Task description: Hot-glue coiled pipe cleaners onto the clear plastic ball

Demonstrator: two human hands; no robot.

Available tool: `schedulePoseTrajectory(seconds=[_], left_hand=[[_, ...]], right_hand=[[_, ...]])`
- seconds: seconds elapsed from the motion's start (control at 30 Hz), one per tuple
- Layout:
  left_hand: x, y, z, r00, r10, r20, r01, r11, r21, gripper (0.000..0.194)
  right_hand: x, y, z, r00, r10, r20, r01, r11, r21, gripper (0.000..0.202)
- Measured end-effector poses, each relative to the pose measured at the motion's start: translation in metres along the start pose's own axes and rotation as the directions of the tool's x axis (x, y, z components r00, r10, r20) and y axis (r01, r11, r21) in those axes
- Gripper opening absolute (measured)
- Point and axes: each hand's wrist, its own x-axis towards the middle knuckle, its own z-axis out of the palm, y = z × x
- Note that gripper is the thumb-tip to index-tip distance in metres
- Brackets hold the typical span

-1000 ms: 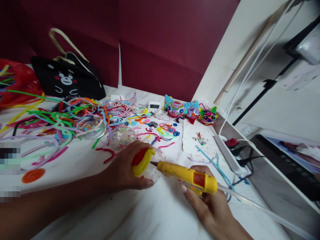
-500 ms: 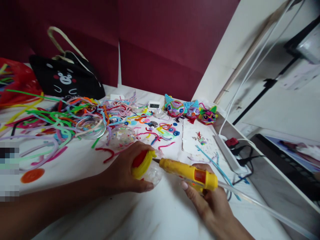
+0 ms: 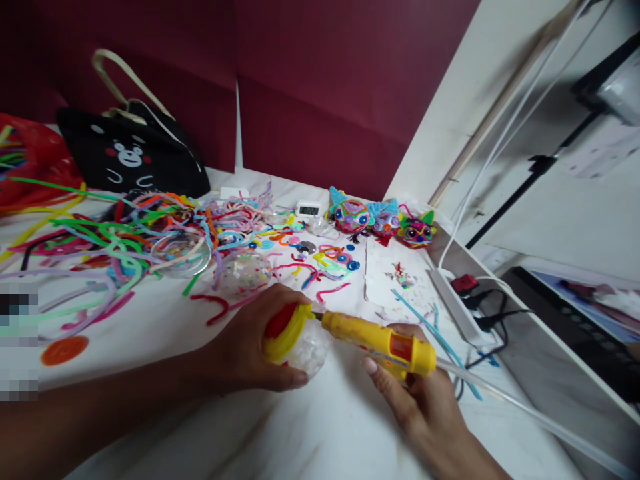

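Observation:
My left hand (image 3: 250, 343) is closed around a clear plastic ball (image 3: 314, 347), partly covered in red and yellow pipe cleaners (image 3: 287, 337). Fingers hide the ball's left side. In my right hand (image 3: 420, 393) is a yellow hot glue gun (image 3: 375, 339), its handle wrapped by the fingers and a long clear glue stick (image 3: 505, 393) trailing out the back. The metal nozzle points left, at the upper edge of the yellow pipe cleaner; whether it touches is too small to tell. A small red light glows on the gun's side.
Behind my left hand lie a tangle of coloured pipe cleaners (image 3: 150, 233) and a clear ball half (image 3: 245, 272). Decorated animal heads (image 3: 350, 212) stand at the back near a small digital clock (image 3: 309, 209). To the right are a power strip (image 3: 463, 310) with cords and light blue pipe cleaners (image 3: 440, 343).
The glue gun's nozzle has shifted slightly right and up along the yellow pipe cleaner's top edge. The ball has turned slightly in my left hand, showing more clear plastic.

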Motion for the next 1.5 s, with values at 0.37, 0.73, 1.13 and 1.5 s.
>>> schedulePoseTrajectory(seconds=[0.37, 0.73, 1.13, 1.5], left_hand=[[0.002, 0.007, -0.006, 0.994, -0.111, -0.005, 0.111, 0.992, 0.056, 0.073], [0.002, 0.006, -0.006, 0.992, -0.127, -0.03, 0.128, 0.991, 0.036, 0.071], [0.002, 0.009, -0.006, 0.991, -0.132, -0.029, 0.133, 0.99, 0.038, 0.071], [0.0, 0.01, -0.004, 0.994, -0.108, -0.01, 0.108, 0.994, 0.015, 0.071]], right_hand=[[-0.004, 0.007, -0.006, 0.998, -0.03, 0.049, 0.034, 0.997, -0.065, 0.026], [-0.013, -0.009, 0.003, 0.999, -0.021, -0.027, 0.018, 0.994, -0.111, 0.025], [-0.012, -0.008, 0.001, 1.0, 0.001, -0.016, -0.002, 0.997, -0.082, 0.029], [-0.001, 0.008, -0.008, 0.992, -0.11, 0.057, 0.115, 0.988, -0.104, 0.025]])
